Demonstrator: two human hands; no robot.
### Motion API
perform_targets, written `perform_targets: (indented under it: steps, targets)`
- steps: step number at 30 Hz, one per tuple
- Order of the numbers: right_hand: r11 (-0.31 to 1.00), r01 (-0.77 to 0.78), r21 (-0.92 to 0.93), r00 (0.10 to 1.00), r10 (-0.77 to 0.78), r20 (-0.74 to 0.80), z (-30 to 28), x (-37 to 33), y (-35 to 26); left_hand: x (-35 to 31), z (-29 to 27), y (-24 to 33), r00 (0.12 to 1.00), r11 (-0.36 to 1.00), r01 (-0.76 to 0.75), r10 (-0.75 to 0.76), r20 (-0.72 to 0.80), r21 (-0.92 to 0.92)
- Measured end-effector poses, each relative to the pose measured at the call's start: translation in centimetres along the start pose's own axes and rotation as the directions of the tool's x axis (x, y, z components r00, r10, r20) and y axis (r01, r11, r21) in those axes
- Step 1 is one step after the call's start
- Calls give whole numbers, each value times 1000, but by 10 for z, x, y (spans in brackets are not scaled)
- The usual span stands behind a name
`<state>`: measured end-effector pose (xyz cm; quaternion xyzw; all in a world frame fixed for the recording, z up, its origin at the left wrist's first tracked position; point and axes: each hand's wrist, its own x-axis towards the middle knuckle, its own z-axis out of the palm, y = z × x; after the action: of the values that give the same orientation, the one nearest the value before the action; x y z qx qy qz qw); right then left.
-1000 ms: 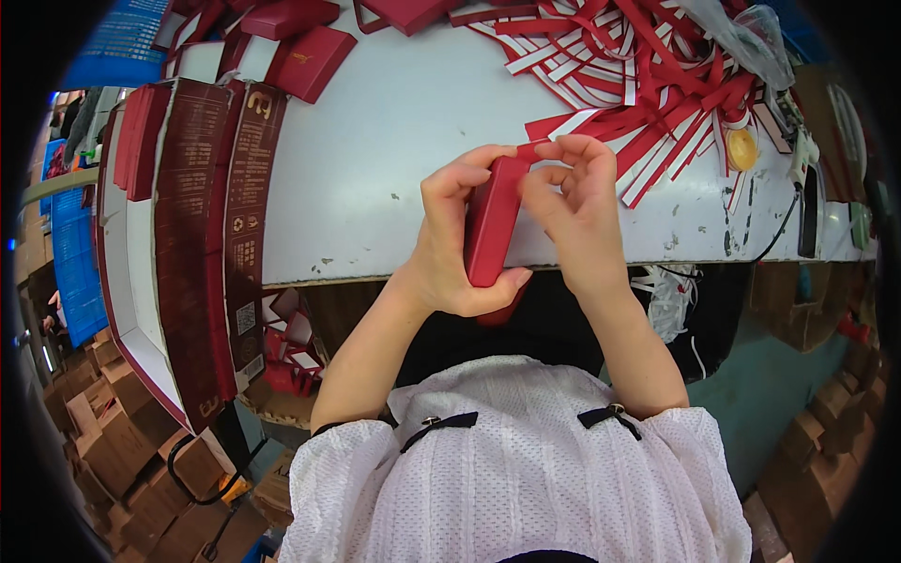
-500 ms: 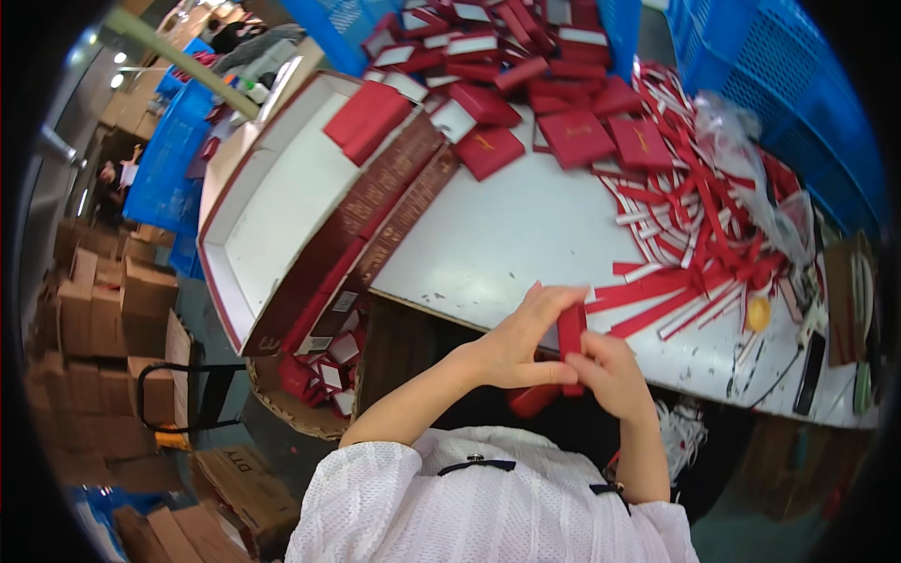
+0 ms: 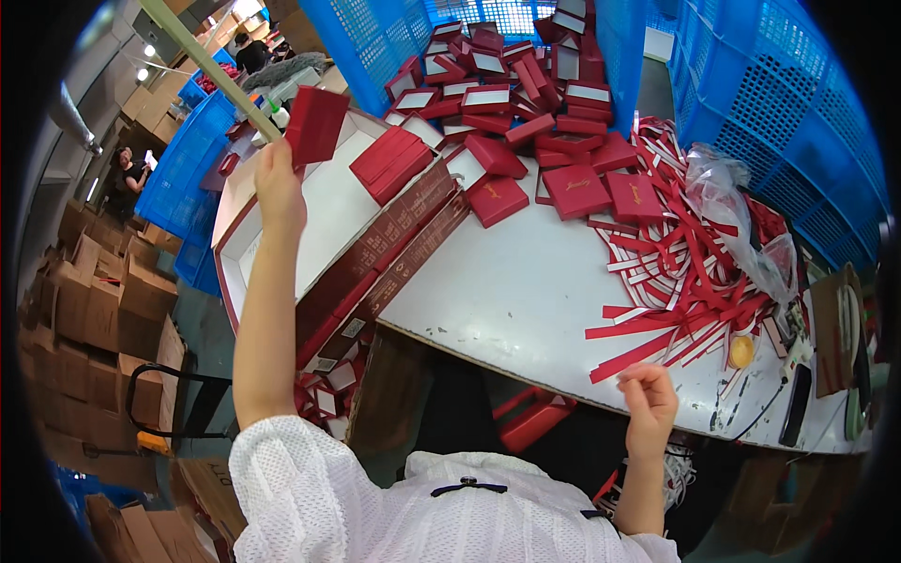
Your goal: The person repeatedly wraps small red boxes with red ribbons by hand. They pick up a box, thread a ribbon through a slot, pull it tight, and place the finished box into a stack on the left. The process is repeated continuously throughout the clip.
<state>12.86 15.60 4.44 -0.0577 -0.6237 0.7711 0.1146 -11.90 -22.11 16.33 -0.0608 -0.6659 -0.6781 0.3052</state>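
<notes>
My left hand (image 3: 280, 192) is raised at the left, its fingers closed on the edge of a dark red box (image 3: 317, 124). The box is tilted above a large maroon carton (image 3: 352, 255) with a white inside. In that carton stand several red boxes (image 3: 392, 161) side by side, apart from the held one. My right hand (image 3: 649, 402) hovers by the table's front edge with its fingers curled in, and nothing shows in it. Just beyond its fingertips lie the loose ends of red and white ribbon strips (image 3: 631, 358).
Red boxes (image 3: 488, 97), several open with white insides, heap between blue plastic crates (image 3: 770, 103). A clear plastic bag (image 3: 718, 188) and a yellow round piece (image 3: 741, 352) lie by the ribbons. Cardboard cartons (image 3: 117, 300) stack at the left. A red object (image 3: 537, 420) shows below the table edge.
Both hands were together at the table's front edge around a red box. My left hand has swung up and left with a red box; my right hand has moved slightly right, apart from it.
</notes>
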Motion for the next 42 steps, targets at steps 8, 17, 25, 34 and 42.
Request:
perform_targets:
  steps: [8, 17, 25, 34, 42]
  targets:
    - [996, 40, -83, 948, -64, -311, -22, -3, 12, 41, -13, -110, 788, 853, 418, -511, 342, 312]
    - [615, -102, -782, 944, -188, -272, -88, -3, 26, 52, -7, -86, 952, 800, -255, 110, 285, 543]
    - [526, 141, -839, 975, -221, 25, -57, -12, 31, -209, 144, 2, 184, 811, -581, 217, 959, -72]
    - [822, 258, -508, 957, -289, 19, -57, -48, -28, -296, 164, 9, 49, 992, 127, -18, 999, 12]
    - [949, -238, -209, 962, 260, 86, -26, -60, -30, -293, 156, 37, 275, 602, 798, -394, 877, 20]
